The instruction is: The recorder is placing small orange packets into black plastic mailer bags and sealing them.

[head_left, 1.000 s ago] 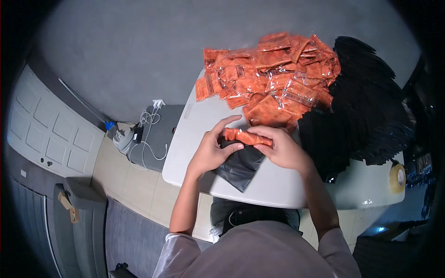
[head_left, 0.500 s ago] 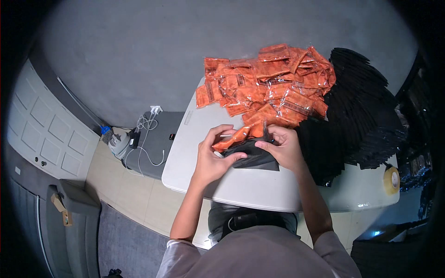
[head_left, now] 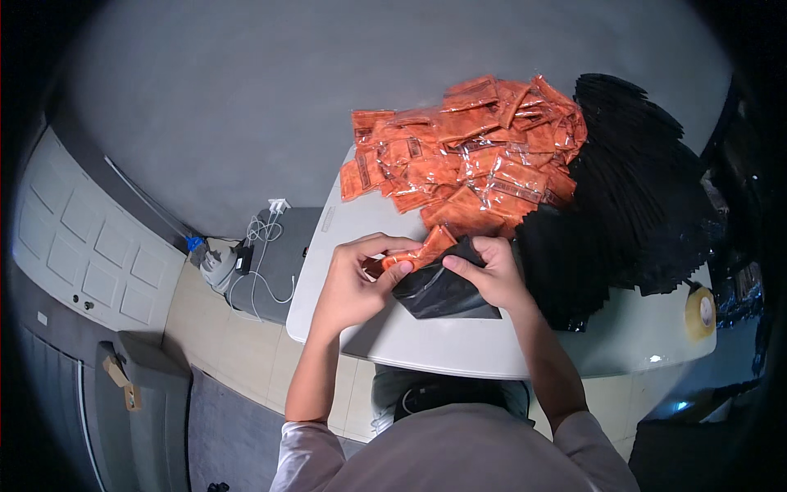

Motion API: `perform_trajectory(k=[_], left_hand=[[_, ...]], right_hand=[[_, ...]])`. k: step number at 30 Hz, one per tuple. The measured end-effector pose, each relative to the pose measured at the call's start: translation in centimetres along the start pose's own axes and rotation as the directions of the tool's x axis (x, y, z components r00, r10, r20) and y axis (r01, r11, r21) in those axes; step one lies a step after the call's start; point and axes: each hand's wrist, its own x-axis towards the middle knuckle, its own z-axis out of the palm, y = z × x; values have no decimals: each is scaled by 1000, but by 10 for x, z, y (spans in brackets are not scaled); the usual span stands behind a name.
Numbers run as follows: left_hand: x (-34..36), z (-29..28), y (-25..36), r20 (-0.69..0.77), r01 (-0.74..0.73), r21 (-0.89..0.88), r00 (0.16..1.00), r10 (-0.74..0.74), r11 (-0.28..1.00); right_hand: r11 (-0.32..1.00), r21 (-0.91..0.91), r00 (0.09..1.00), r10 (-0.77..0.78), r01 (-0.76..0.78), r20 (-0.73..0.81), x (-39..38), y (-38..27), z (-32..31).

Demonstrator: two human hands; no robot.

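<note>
Close to the table's front edge, my left hand [head_left: 361, 275] grips an orange packet [head_left: 420, 252] wrapped in clear plastic, thumb on top and fingers beneath. The packet's lower end sits at the mouth of a black plastic bag [head_left: 443, 289]. My right hand [head_left: 489, 271] pinches the bag's upper right edge between thumb and fingers. Part of the packet is hidden by my left hand and the bag. Just beyond both hands lies a heap of similar orange packets [head_left: 467, 152], and to the right fan out stacked black bags [head_left: 631, 189].
The white table [head_left: 459, 348] carries everything. A roll of clear tape [head_left: 699, 313] stands at its right corner. Left of the table, a grey bench [head_left: 287, 238] holds a white cable [head_left: 261, 279] and a power strip. A grey sofa [head_left: 152, 410] and a white door [head_left: 90, 238] are farther left.
The orange packet has tilted more upright, and its end has come down at the bag's mouth. The bag now shows more of its front. My view has shifted slightly.
</note>
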Motion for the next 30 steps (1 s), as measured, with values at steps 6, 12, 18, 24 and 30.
perform_trajectory(k=[6,12,18,24,30], left_hand=[[13,9,23,-18,-76,111,997,79,991],[25,11,32,39,-137,205,990,132,969],[22,13,30,2,-148,201,989,151,968],[22,9,35,71,-82,250,995,66,965],[25,8,21,158,-179,221,977,146,959]], right_hand=[[999,46,999,-18,20,-51,0,-2,1],[983,-170,994,-86,72,-75,-4,2,-11],[961,-275,992,-73,43,-100,-5,-15,1],[969,-39,969,-245,244,-20,1,-7,0],[954,-63,956,-294,294,12,4,-6,5]])
